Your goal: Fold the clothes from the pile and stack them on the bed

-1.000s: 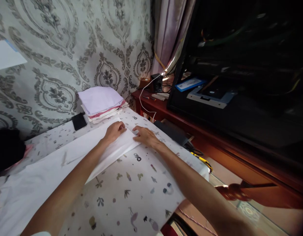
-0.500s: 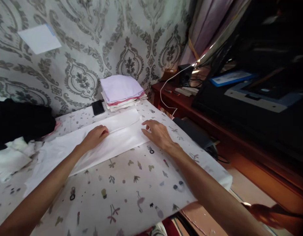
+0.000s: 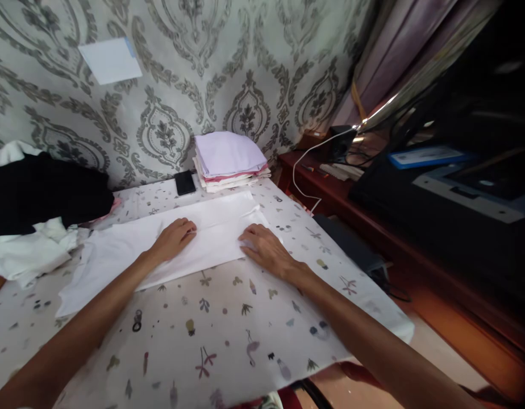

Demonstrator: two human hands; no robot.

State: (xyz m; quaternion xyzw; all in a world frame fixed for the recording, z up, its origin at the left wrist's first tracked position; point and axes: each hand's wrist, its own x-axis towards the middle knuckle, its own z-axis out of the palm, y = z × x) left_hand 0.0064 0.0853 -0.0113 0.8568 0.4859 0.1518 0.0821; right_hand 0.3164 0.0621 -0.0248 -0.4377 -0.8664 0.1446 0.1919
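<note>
A white garment (image 3: 215, 244), folded into a long strip, lies across the patterned sheet (image 3: 228, 318) in front of me. My left hand (image 3: 174, 240) rests on its middle, fingers slightly bent and laid on the fabric. Near the garment's right end is my right hand (image 3: 266, 249), palm down, with the thumb apart from the fingers and the fingertips on the cloth. Neither hand appears to grip anything. Behind the garment stands a stack of folded clothes (image 3: 230, 153) with a lilac piece on top.
A black phone (image 3: 184, 183) lies left of the stack. Rumpled black clothing (image 3: 53, 190) and white clothing (image 3: 36, 250) are heaped at the left. On the right are a reddish-brown wooden cabinet (image 3: 424, 284), a white cable (image 3: 294, 176) and a large dark screen (image 3: 471, 238). Patterned wallpaper (image 3: 169, 74) rises behind.
The view has shifted left, so most things appear further right. My right hand has moved leftward along the garment, closer to my left hand, which stays on the cloth.
</note>
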